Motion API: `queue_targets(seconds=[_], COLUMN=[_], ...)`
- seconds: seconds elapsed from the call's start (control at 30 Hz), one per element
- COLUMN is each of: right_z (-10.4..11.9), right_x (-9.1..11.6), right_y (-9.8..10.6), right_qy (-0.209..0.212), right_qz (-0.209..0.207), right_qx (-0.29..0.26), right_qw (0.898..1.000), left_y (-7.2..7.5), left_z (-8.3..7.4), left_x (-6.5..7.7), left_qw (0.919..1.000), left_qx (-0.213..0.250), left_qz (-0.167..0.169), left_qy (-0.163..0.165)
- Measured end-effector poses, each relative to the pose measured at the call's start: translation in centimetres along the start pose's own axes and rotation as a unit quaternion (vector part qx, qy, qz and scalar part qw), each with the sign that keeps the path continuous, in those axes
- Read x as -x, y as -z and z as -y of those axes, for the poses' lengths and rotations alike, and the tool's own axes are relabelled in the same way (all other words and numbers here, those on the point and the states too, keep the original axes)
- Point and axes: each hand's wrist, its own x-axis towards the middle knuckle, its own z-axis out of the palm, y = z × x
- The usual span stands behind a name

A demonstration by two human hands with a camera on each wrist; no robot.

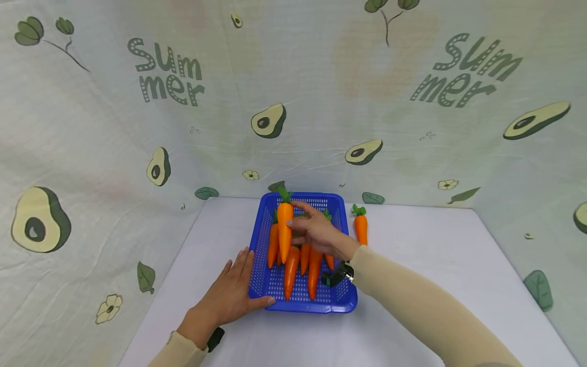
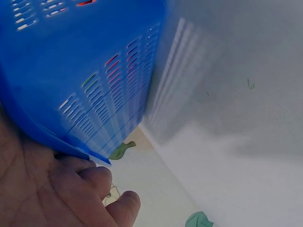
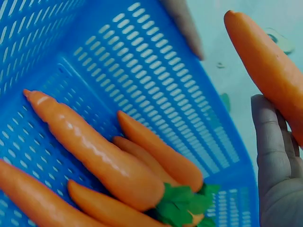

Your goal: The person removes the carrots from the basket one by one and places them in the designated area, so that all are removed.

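Observation:
My right hand [image 1: 321, 230] grips an orange carrot [image 1: 285, 224] with a green leafy top, raised above a blue perforated plastic basket [image 1: 312, 308]. The right wrist view shows the held carrot [image 3: 267, 61] beyond the basket wall, its tip free and my fingers against its side. My left hand [image 1: 231, 288] rests at the basket's front left corner, fingers extended along the left side and thumb on the front rim. Several carrots [image 1: 291, 275] lie inside the basket, tips mostly toward me; their green tops are partly hidden by my right hand.
Another carrot [image 1: 361, 229] lies on the white table [image 1: 426, 265] just right of the basket, its lower end behind my right sleeve [image 1: 403, 298]. A printed cloth [image 1: 312, 92] with avocados and lettering stands behind the table and along both sides.

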Motion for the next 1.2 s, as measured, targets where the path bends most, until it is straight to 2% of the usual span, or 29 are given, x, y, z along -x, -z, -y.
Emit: queue_targets(seconds=[0.27,0.5,0.83,1.0,1.2], right_z=[2.1,3.5,4.0,3.9,3.4], right_x=[1.9,3.9,7.7,9.2,9.9], right_y=[3.5,6.7,11.2,13.6,16.2], right_qy=[0.037,0.056,0.041,0.043,0.031], right_qz=[-0.038,-0.065,-0.101,-0.128,-0.161], right_qx=[0.013,0.048,0.124,0.129,0.148], right_qw=[0.999,0.995,0.986,0.982,0.975], left_y=[0.1,0.3,0.4,0.0,-0.1], left_z=[-0.3,-0.4,-0.2,-0.2,0.0], left_x=[0.1,0.1,0.0,0.3,0.0], left_qw=[1.0000,0.9999,0.9999,0.9998,0.9996], left_qx=[0.007,0.006,0.012,0.019,0.028], left_qz=[-0.002,-0.008,0.003,-0.001,0.002], left_qy=[-0.002,-0.011,-0.002,0.002,0.001])
